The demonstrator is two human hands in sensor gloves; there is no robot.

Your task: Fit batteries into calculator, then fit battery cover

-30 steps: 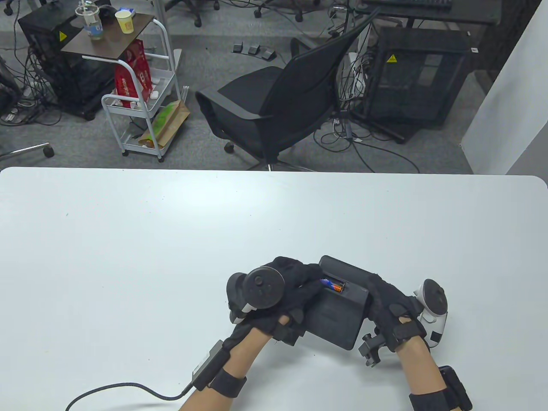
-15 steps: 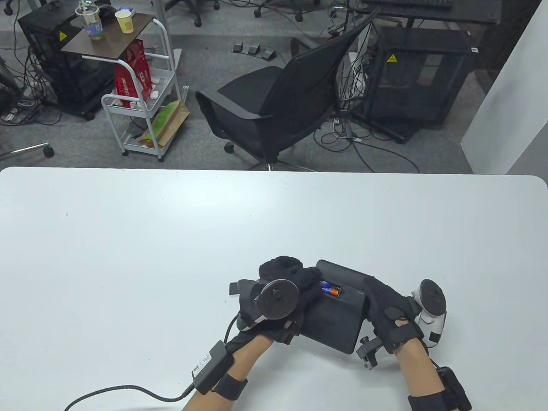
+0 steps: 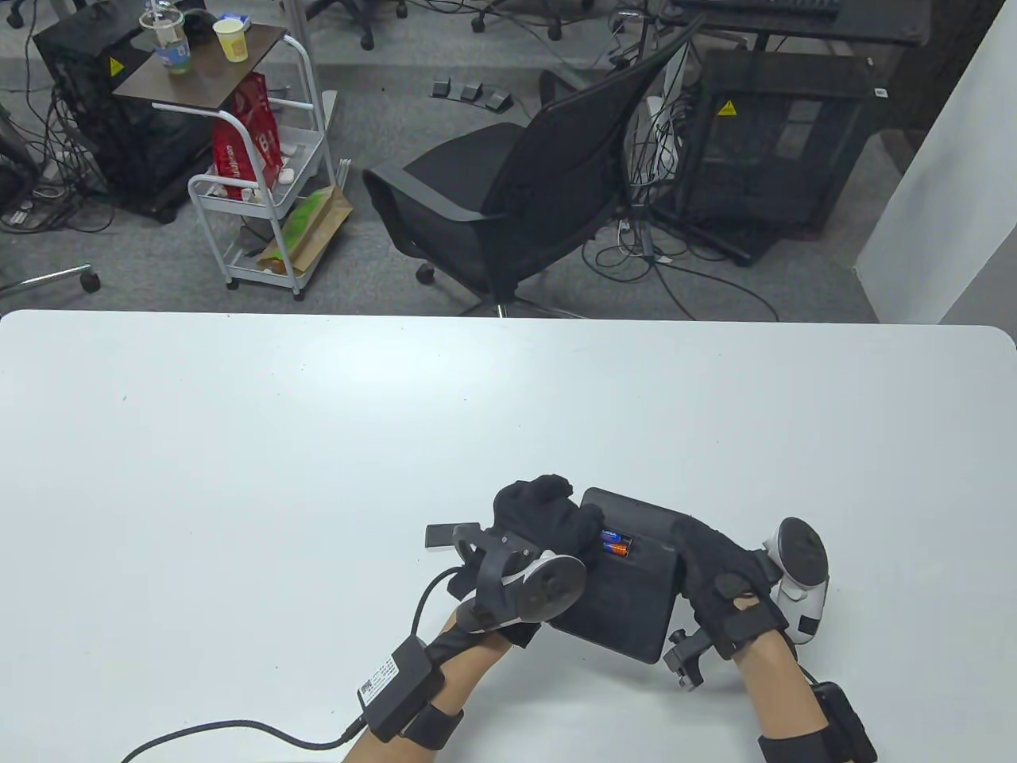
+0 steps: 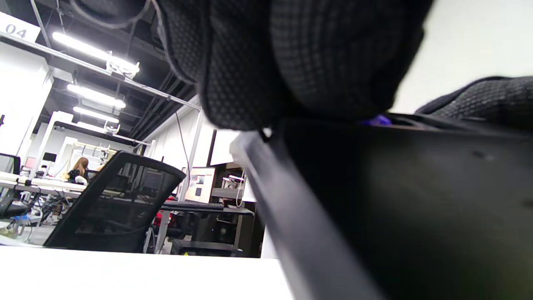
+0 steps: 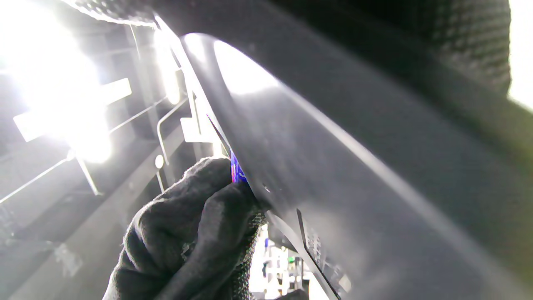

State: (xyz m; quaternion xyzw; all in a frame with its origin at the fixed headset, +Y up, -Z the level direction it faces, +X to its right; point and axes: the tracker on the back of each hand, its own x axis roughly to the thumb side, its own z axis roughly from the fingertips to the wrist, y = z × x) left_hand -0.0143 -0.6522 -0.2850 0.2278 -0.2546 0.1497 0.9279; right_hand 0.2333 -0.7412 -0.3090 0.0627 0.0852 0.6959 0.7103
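Calculator [image 3: 628,580]: lies back-up near the near edge of the white table [image 3: 238,445], between my two hands and tilted off square to the table edge. Two batteries [image 3: 615,542] sit side by side in the open compartment near its far end; blue and orange wrappers show.

Left hand [image 3: 540,517]: at the calculator's left edge, fingers curled over the compartment's left end, touching the blue battery end. I cannot tell whether it pinches the battery or only presses it. Right hand [image 3: 719,572]: lies along the calculator's right edge and holds the body there; thumb side hidden.

Small flat dark rectangle, apparently the battery cover [image 3: 441,536], lies on the table just left of the left hand, apart from the calculator.

Materials: calculator back is matte black plastic, a rounded-corner slab with a fine stippled lower panel. Gloves are black knit mesh. Table is smooth and matte.

View differences: left wrist view shows the calculator's edge [image 4: 374,200] from low down, with glove knit above and a sliver of blue at the compartment. Right wrist view shows a glossy grey face of the calculator [image 5: 333,166] catching glare, and left fingertips [image 5: 200,208] against a blue label. Only the table view shows both batteries and the cover.
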